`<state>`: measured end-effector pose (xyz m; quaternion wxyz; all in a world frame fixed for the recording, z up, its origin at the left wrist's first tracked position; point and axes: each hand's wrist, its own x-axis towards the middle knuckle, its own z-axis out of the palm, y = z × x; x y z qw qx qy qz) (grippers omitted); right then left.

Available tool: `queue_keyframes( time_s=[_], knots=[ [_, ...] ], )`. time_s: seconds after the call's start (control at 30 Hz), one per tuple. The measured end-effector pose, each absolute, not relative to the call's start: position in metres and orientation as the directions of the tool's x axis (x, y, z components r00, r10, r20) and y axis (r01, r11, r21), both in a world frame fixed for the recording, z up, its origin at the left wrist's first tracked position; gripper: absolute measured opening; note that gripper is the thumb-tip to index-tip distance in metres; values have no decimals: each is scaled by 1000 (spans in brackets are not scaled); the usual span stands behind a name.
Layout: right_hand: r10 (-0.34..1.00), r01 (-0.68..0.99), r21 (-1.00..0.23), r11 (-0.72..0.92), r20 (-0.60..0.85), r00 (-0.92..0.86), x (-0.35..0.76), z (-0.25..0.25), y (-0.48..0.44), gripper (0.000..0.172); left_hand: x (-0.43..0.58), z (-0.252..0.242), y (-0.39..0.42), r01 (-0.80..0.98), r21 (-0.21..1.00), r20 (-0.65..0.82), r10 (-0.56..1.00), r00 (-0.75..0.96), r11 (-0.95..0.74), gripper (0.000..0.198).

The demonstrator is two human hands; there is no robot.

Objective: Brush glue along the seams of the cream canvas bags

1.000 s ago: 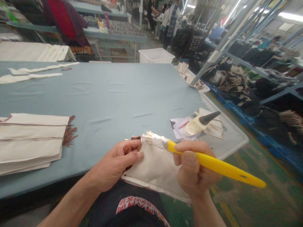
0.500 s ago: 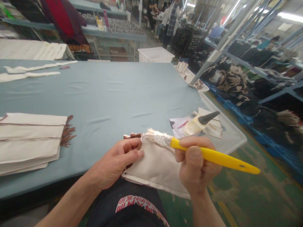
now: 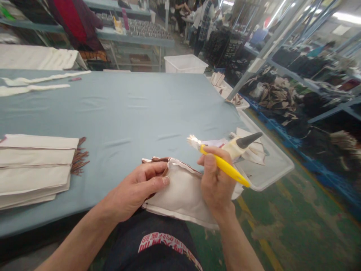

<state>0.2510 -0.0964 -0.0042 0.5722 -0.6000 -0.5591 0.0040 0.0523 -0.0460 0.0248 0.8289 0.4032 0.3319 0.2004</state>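
My left hand (image 3: 146, 184) is closed on the left end of a cream fabric piece (image 3: 186, 192) with brown edging, thumb on top and fingers at its upper corner. The piece lies over the table's front edge and my lap. My right hand (image 3: 217, 177) grips a yellow-handled brush (image 3: 228, 169). Its pale, coated bristles point up and left, raised apart from the fabric. The lower part of that hand overlaps the fabric's right side; whether it touches cannot be told. Behind the brush stands a cream container (image 3: 232, 148) with a dark pointed tip.
A stack of cream fabric pieces (image 3: 36, 162) with brown strips lies at left on the blue-grey table (image 3: 135, 113). A translucent bin (image 3: 270, 173) stands at the right edge, a white crate (image 3: 186, 64) beyond the far edge. A metal post (image 3: 254, 71) slants up at right.
The brush has lifted off the fabric's upper edge. My right hand has shifted left and slightly up, and the handle tilts more steeply. My left hand keeps its hold.
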Motion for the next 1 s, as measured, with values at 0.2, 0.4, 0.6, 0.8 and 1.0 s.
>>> queue_keyframes(
  time_s=[0.2,0.4,0.6,0.8,1.0],
  knots=[
    [670,702,-676,224,630,394,258,-4,-81,26,48,27,-34,-18,871,-333,617,713,491,42],
    [608,635,-754,168,586,535,278,12,-74,37,34,15,-38,109,968,-229,615,755,227,31],
    [663,606,-779,159,539,519,278,-12,-60,34,45,26,-49,149,985,-59,636,769,-89,24],
    [559,425,-861,281,506,656,274,1,-80,32,47,16,-50,263,907,14,647,762,-330,27],
    [768,13,-961,276,229,598,258,22,-118,31,44,-6,-61,259,805,215,670,711,-534,27]
  ],
)
